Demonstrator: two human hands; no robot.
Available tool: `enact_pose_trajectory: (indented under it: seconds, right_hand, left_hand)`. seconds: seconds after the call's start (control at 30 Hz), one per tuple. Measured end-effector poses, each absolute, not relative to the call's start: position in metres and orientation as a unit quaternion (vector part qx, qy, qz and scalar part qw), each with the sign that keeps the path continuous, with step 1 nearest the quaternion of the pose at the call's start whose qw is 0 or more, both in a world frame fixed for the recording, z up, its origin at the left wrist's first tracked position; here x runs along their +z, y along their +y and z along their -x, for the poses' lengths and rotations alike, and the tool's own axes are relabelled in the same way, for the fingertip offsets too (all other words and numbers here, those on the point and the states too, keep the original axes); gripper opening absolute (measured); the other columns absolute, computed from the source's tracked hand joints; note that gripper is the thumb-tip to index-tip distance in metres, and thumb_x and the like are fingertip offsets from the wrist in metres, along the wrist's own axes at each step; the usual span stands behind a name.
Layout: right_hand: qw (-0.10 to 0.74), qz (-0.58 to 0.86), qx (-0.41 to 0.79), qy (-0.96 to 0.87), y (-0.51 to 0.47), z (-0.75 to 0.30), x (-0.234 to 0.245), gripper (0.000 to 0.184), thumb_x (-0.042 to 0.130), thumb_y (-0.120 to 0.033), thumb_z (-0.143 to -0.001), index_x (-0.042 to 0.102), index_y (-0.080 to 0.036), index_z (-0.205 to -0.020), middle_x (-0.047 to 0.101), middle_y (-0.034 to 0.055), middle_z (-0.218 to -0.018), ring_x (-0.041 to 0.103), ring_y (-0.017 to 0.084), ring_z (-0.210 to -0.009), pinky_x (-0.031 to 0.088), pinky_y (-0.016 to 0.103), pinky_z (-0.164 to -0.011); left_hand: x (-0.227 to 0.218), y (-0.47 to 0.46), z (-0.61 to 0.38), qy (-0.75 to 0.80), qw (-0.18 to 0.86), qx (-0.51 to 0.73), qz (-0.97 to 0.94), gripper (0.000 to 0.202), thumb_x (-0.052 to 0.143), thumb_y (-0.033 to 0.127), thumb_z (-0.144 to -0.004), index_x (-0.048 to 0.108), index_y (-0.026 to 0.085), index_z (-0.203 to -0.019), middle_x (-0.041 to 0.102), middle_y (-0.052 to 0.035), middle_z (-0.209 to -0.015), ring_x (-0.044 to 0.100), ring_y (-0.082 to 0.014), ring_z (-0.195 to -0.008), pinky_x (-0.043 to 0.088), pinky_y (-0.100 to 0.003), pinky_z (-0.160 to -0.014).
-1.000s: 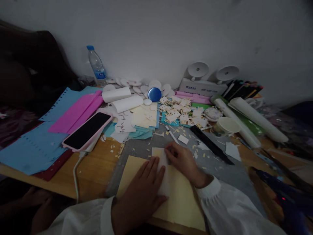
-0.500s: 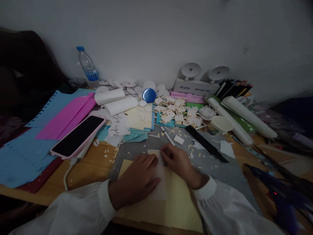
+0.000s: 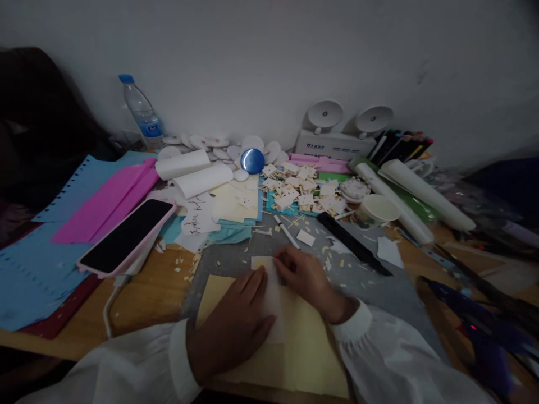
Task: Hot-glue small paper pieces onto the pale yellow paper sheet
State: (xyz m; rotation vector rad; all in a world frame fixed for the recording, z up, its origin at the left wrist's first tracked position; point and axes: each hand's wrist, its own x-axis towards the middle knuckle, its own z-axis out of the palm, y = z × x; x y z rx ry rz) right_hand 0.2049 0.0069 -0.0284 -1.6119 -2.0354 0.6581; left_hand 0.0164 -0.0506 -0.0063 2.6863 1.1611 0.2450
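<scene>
The fingers [image 3: 257, 278] of my left hand [image 3: 236, 328] are lying released and spread flat, pressing down on a pale strip [image 3: 274, 303] of paper. The fingers [image 3: 284, 260] of my right hand [image 3: 306, 279] are curling down onto the far end of that strip. I cannot tell whether they are pinching it or only pressing on it. The strip is lying between the two hands, on top of a yellow sheet [image 3: 305, 348], and its far end is reaching past the sheet's edge onto the grey mat [image 3: 370, 286]. The mat is covering the middle of the wooden surface [image 3: 147, 297] and is carrying many small paper scraps.

Just beyond my right hand a white pen [image 3: 287, 232] is lying aslant, with a small white card [image 3: 305, 238] beside it. A black ruler [image 3: 352, 243] is lying to the right of them, and a paper cup [image 3: 375, 210] is standing at its far end. Further back a heap of small cut cards [image 3: 300, 189] is sitting on teal paper, near a blue badge [image 3: 252, 160].

To my left a phone [image 3: 126, 236] in a pink case is resting face up on blue paper [image 3: 37, 264], beside pink paper [image 3: 105, 202]. Two white rolls [image 3: 191, 171] are lying behind it, and a water bottle [image 3: 141, 112] is standing by the wall.
</scene>
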Motion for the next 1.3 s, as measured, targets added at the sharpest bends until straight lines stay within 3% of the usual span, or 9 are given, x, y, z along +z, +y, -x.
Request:
enact_pose_trajectory:
  seconds: [0.23, 0.7, 0.83, 1.3]
  right_hand:
    - [0.23, 0.585, 0.234, -0.742, 0.006, -0.205, -0.03, 0.011, 0.054, -0.028, -0.085, 0.06, -0.019, -0.083, 0.055, -0.0036, -0.056, 0.049, 0.012, -0.049, 0.027, 0.022, -0.049]
    - [0.232, 0.587, 0.233, -0.74, 0.007, -0.204, -0.029, 0.011, 0.054, -0.029, -0.085, 0.061, -0.02, -0.085, 0.056, -0.0037, -0.056, 0.05, 0.012, -0.05, 0.028, 0.021, -0.048]
    - [0.231, 0.588, 0.235, -0.739, 0.007, -0.204, -0.028, 0.011, 0.055, -0.028, -0.086, 0.062, -0.02, -0.085, 0.055, -0.0044, -0.054, 0.049, 0.011, -0.048, 0.027, 0.021, -0.047]
    - [0.229, 0.591, 0.25, -0.732, 0.008, -0.201, -0.023, 0.011, 0.057, -0.029, -0.085, 0.065, -0.021, -0.087, 0.055, -0.0039, -0.055, 0.051, 0.012, -0.05, 0.03, 0.022, -0.049]
  left_hand:
    - [-0.006, -0.05, -0.018, 0.391, 0.11, 0.074, -0.911, 0.061, 0.049, 0.032, -0.088, 0.035, -0.002, -0.136, 0.046, -0.0252, -0.136, 0.044, -0.0362, -0.124, 0.04, -0.049, -0.103]
    - [0.005, -0.03, -0.015, 0.34, 0.077, 0.103, -0.931, 0.049, 0.052, 0.032, -0.086, 0.049, 0.001, -0.123, 0.053, -0.0259, -0.127, 0.05, -0.035, -0.115, 0.044, -0.049, -0.095]
    - [0.006, -0.021, -0.015, 0.322, 0.061, 0.089, -0.941, 0.042, 0.053, 0.033, -0.085, 0.056, 0.003, -0.114, 0.056, -0.0237, -0.123, 0.054, -0.0336, -0.108, 0.045, -0.046, -0.092]
    - [0.015, -0.012, -0.01, 0.334, 0.122, 0.054, -0.933, 0.032, 0.056, 0.034, -0.084, 0.057, 0.013, -0.108, 0.051, -0.0159, -0.133, 0.05, -0.0315, -0.107, 0.043, -0.047, -0.09]
